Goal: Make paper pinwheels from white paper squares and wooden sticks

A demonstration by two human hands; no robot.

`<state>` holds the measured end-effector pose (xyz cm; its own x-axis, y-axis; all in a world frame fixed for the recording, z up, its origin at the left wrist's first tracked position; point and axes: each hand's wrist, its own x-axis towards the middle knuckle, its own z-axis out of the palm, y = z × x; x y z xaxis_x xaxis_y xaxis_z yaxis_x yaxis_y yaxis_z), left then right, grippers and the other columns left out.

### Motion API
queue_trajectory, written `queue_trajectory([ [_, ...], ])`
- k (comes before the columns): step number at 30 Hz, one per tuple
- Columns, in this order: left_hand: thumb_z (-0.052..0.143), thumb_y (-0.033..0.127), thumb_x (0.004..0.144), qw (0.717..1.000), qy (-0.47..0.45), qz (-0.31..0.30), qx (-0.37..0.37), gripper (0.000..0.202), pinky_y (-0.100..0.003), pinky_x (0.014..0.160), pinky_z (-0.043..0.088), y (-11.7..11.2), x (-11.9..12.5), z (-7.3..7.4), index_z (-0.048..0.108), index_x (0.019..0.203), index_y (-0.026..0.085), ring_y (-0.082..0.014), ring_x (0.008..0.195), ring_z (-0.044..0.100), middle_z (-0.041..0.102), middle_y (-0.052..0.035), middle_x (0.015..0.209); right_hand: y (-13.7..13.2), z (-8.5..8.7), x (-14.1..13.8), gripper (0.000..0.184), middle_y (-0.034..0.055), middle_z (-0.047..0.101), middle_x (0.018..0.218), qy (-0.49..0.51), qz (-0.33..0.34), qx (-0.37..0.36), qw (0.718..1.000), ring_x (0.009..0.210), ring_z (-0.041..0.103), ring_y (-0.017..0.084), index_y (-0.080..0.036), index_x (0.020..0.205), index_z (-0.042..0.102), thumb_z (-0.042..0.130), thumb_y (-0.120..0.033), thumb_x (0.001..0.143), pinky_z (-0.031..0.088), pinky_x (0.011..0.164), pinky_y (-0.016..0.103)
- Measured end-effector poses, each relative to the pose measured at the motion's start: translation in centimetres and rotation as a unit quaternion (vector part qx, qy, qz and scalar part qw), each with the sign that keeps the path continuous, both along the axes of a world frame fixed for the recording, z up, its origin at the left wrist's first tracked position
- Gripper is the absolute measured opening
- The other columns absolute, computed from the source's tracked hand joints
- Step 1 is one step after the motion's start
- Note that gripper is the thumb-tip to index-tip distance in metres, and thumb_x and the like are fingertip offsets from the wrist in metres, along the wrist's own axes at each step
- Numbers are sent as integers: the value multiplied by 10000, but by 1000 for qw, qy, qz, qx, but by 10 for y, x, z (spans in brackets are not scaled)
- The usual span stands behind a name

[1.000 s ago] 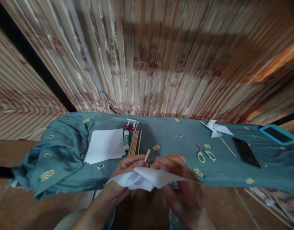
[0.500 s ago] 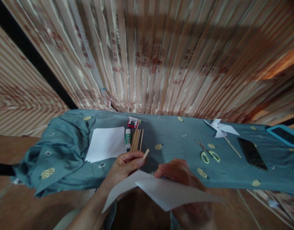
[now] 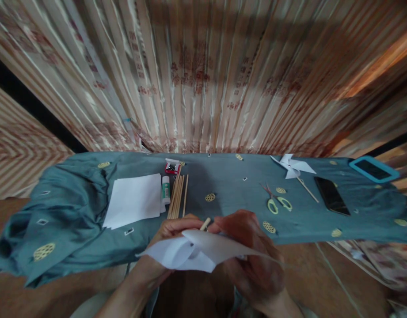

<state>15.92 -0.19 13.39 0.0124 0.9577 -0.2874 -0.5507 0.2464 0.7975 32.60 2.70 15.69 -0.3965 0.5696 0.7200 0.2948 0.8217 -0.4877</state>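
Note:
A white paper pinwheel [image 3: 190,254] is held low before me, its folded blades spread between both hands. My left hand [image 3: 170,229] is closed around a thin wooden stick [image 3: 206,224], whose top end pokes up behind the paper. My right hand [image 3: 246,225] is closed at the pinwheel's right side, with thumb and finger close to the stick's tip. The paper hides most of the fingers and the stick's lower part, so I cannot tell whether pinwheel and stick are joined.
On the blue-green cloth [image 3: 230,221] lie white paper sheets [image 3: 133,201], a glue stick [image 3: 165,190], several wooden sticks [image 3: 177,198] and a small red box [image 3: 172,167]. Toward the right are scissors [image 3: 272,198], another pinwheel [image 3: 291,167], a phone [image 3: 332,195] and a blue-framed tablet [image 3: 374,170].
My right hand and the pinwheel have moved closer to the stick in my left hand. The pinwheel has turned, so more of its folded centre shows. The view has shifted slightly right.

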Motion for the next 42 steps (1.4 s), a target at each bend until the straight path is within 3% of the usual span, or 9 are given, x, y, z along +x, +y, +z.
queue_trajectory([
  [4,877,382,503,999,11,-23,36,272,-248,629,463,1,1,-9,789,711,229,-173,700,591,682,-54,777,0,2,1,259,45,703,905,-8,0,23,1000,861,634,158,-163,1145,555,533,-114,892,503,749,294],
  [8,852,345,565,999,-27,-45,-7,223,-210,528,394,5,0,-19,776,703,187,-110,568,533,646,-32,674,-3,-3,1,293,52,697,898,4,27,12,1000,827,631,159,-159,1181,541,503,-106,895,502,739,312],
  [11,859,346,569,995,-64,-56,-52,273,-185,476,343,7,-2,-18,777,774,187,-78,504,495,620,-8,605,-6,-6,0,343,47,690,907,14,44,10,999,811,624,160,-170,1229,514,496,-103,893,505,729,322],
  [17,877,353,545,993,-92,-34,-69,348,-187,494,387,9,0,-10,786,863,243,-81,531,522,653,-4,670,-7,-2,-4,325,15,685,888,30,34,-1,999,798,618,131,-187,1150,546,524,-60,851,510,733,279],
  [23,915,353,437,991,-95,0,-94,433,-176,493,392,6,7,-12,783,812,181,-71,508,529,660,-17,642,-5,0,-4,260,9,693,865,20,16,-5,1000,795,614,131,-187,1074,568,522,-66,849,506,754,279],
  [28,882,356,498,994,-62,15,-85,362,-186,489,411,6,12,-17,782,795,174,-90,513,548,681,-34,637,-3,0,1,258,22,695,857,-2,-6,19,1000,835,630,141,-178,1120,552,539,-110,872,517,752,266],
  [35,845,291,559,1000,-1,5,12,145,-184,517,417,8,15,-13,768,632,193,-93,582,531,650,-21,693,-4,1,7,247,38,682,883,-28,-15,2,999,838,637,155,-190,1117,551,516,-122,882,532,736,287],
  [42,843,379,590,994,23,-38,102,187,-214,557,420,7,5,-22,787,669,219,-106,605,528,620,-36,683,-14,-6,12,313,10,678,924,-47,-28,-15,998,833,665,147,-284,1221,518,484,-188,925,534,784,298],
])
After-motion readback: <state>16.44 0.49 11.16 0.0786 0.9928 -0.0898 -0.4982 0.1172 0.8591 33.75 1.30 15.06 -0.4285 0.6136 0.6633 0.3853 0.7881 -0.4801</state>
